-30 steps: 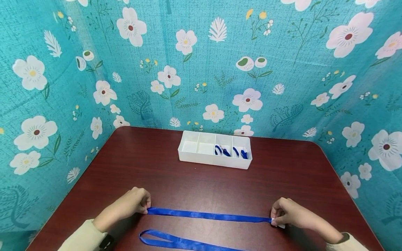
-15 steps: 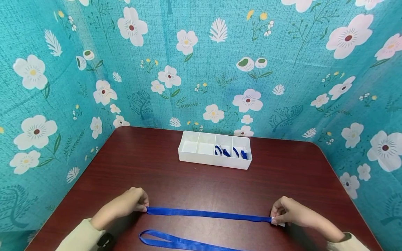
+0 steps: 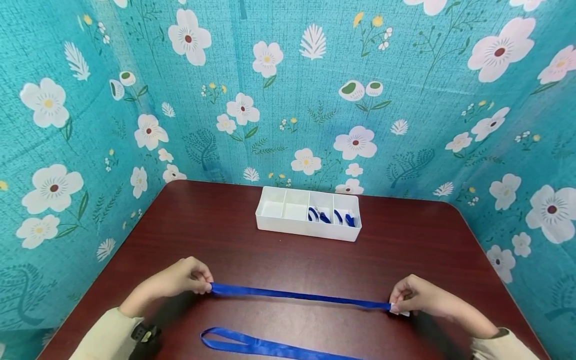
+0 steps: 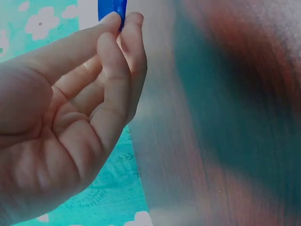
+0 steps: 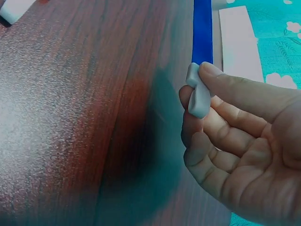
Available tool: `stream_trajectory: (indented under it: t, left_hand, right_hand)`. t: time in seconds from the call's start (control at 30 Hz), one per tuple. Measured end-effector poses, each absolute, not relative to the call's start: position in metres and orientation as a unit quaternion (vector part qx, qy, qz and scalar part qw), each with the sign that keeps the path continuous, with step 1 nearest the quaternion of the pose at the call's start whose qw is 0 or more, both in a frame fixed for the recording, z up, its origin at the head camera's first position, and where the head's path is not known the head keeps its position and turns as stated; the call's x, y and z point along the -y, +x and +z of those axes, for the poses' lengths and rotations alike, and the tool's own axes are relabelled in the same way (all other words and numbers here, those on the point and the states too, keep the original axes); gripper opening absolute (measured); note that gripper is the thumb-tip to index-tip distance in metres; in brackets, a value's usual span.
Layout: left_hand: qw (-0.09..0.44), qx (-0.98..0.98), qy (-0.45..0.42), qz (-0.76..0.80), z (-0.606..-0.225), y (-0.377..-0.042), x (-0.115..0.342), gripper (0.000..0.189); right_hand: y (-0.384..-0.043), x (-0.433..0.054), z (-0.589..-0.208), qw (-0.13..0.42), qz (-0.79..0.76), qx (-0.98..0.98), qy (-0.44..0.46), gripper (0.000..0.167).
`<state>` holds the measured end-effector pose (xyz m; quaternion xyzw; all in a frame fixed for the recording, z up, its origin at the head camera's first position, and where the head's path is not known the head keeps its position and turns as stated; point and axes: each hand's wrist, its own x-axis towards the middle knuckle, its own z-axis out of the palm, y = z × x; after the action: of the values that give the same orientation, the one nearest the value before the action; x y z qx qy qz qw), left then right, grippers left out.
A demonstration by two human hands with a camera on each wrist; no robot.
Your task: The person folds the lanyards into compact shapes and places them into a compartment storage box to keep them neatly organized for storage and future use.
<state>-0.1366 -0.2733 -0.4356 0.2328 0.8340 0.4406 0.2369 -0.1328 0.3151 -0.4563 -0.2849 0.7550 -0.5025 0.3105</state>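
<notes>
A blue lanyard [image 3: 299, 295] is stretched nearly straight between my two hands, close over the dark red table [image 3: 216, 230]. My left hand [image 3: 182, 278] pinches its looped end between thumb and fingertips; in the left wrist view a short piece of blue strap [image 4: 112, 8] shows above the thumb. At the other end, my right hand [image 3: 420, 298] pinches the lanyard's white plastic hook [image 5: 200, 100] between thumb and forefinger. A second blue lanyard [image 3: 274, 348] lies flat nearer to me, its loop at the left and its right part cut off by the frame.
A white tray [image 3: 306, 229] with several compartments stands at the back of the table. Folded blue lanyards [image 3: 324, 218] lie in its two right compartments. A teal flowered curtain [image 3: 288, 115] encloses the back and sides.
Both hands have risen a little and moved slightly away from me, carrying the taut lanyard with them. The second lanyard and the tray have stayed in place.
</notes>
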Motion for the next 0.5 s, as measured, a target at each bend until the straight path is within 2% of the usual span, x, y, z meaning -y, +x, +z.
stream_trajectory:
  t: [0.23,0.5]
  left_hand:
    - [0.245,-0.801,0.219,0.499,-0.433,-0.142,0.280,0.011]
    - [0.224,-0.807,0.166,0.521,-0.432,-0.149,0.283,0.019]
  right_hand:
    - [-0.138,-0.320,-0.452,0.318,-0.508,-0.755,-0.265,0.011]
    - [-0.142,-0.324,-0.451,0.329,-0.560,-0.726,-0.228,0.017]
